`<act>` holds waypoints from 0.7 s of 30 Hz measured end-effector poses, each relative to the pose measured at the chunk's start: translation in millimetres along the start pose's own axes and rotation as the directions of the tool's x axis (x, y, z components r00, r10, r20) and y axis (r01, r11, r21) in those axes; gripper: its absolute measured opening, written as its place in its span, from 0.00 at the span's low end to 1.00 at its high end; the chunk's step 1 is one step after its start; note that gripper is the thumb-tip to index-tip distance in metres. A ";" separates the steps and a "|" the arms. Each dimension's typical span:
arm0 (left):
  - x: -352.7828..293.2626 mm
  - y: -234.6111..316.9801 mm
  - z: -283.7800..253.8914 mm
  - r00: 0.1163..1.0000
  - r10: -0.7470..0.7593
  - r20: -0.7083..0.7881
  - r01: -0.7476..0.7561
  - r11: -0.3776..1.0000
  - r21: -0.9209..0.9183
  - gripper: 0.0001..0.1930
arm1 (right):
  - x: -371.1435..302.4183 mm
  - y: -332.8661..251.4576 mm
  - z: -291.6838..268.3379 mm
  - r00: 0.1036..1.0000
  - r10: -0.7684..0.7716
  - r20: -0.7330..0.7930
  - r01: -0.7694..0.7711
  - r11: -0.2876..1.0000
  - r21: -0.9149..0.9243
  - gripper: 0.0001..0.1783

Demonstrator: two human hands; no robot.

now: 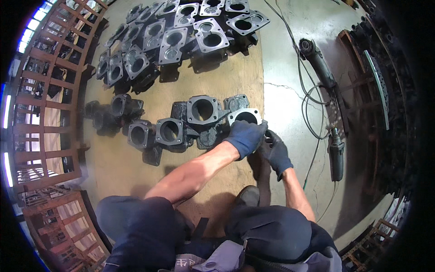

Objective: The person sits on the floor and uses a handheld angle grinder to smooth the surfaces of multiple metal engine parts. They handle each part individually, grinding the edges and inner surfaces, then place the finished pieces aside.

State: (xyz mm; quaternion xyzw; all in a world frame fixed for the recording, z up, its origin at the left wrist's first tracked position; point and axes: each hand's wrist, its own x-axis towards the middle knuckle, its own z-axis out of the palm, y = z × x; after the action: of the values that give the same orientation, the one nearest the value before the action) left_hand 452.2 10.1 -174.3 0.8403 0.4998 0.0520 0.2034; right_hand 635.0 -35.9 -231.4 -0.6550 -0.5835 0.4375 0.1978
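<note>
In a dark blue glove, my left hand [247, 137] is closed over the near edge of a metal casting [252, 112]. That casting has a pale flange with a round bore and corner holes. Just right of it is my right hand [277, 153], also gloved, its fingers curled; what they hold, if anything, is hidden. Left of my hands stands another flanged casting [202, 110], its bore facing up. Beyond it a similar casting [170, 132] and a smaller-looking one [140, 134] stand in a row on the tan corrugated sheet [217, 181].
Several larger castings [173, 44] with two-hole flanges crowd the sheet's far end. More dark castings [121, 105] sit at the left. On the grey floor at right lie a grinder-like power tool [335, 154], a thick dark tube-shaped tool [319, 65] and looping cables. A slatted crate [45, 109] borders the left.
</note>
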 end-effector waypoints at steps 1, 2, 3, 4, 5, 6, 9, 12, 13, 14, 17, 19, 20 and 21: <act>4.5 1.1 -3.5 0.999 -0.006 -0.042 0.005 1.000 -0.030 0.18 | -2.7 -9.9 -0.5 0.995 -0.078 0.067 0.073 0.995 0.070 0.36; 9.1 0.7 -7.7 0.997 -0.014 -0.082 0.009 0.998 -0.060 0.17 | -1.4 -7.3 4.5 0.992 -0.122 0.009 0.120 0.987 0.105 0.39; 14.6 10.6 -30.1 0.995 -0.071 -0.065 0.059 0.983 -0.172 0.16 | 1.6 3.0 9.3 0.987 -0.154 -0.054 0.160 0.978 0.134 0.43; 16.2 19.5 -60.2 0.983 -0.184 0.019 0.182 0.945 -0.271 0.14 | -0.9 -2.3 -4.0 0.980 -0.191 -0.048 0.195 0.976 0.097 0.47; 17.5 19.3 -76.4 0.980 -0.200 -0.001 0.188 0.926 -0.328 0.14 | -3.3 -8.5 -17.5 0.972 -0.230 -0.044 0.233 0.971 0.058 0.51; 16.1 13.3 -85.5 0.974 -0.226 -0.016 0.203 0.900 -0.385 0.15 | -5.4 -15.0 -27.0 0.962 -0.272 -0.029 0.273 0.962 0.026 0.55; 32.5 -1.6 -101.2 0.972 -0.228 -0.054 0.145 0.766 -0.626 0.14 | -13.1 -3.4 -58.3 0.965 -0.215 0.152 0.111 0.855 0.507 0.58; 46.2 1.6 -101.7 0.972 -0.214 -0.092 0.091 0.711 -0.697 0.13 | 19.0 20.5 -49.9 0.966 -0.243 0.082 0.184 0.879 0.441 0.46; 46.3 6.8 -97.3 0.970 -0.206 -0.126 0.068 0.735 -0.674 0.13 | 26.6 17.5 -46.4 0.982 -0.173 0.071 0.112 0.846 0.522 0.39; 47.4 12.1 -93.0 0.968 -0.195 -0.160 0.045 0.758 -0.651 0.12 | 35.2 14.2 -43.1 0.993 -0.106 0.057 0.051 0.800 0.598 0.31; 64.5 3.4 -85.3 0.962 -0.271 -0.035 0.177 0.715 -0.677 0.12 | 45.5 6.5 -44.5 0.982 -0.170 -0.086 0.190 0.905 0.380 0.18; 79.5 -25.1 -76.8 0.955 -0.295 0.032 0.226 0.655 -0.721 0.13 | 39.0 -13.3 -50.3 0.993 -0.106 -0.045 0.114 0.966 0.231 0.13; 86.8 -40.4 -72.1 0.965 -0.263 0.023 0.217 0.741 -0.636 0.14 | 42.7 -18.7 -46.8 0.985 -0.156 -0.077 0.160 0.986 0.054 0.14; 102.0 -51.7 -70.6 0.973 -0.230 0.019 0.199 0.794 -0.575 0.14 | 45.1 -28.0 -48.3 0.986 -0.135 -0.098 0.131 0.990 -0.046 0.16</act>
State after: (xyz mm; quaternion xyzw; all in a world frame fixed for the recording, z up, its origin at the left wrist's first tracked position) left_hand 439.8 140.0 -142.1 0.6763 0.5581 0.1980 0.4381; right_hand 654.4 25.2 -199.2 -0.6395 -0.6237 0.3782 0.2430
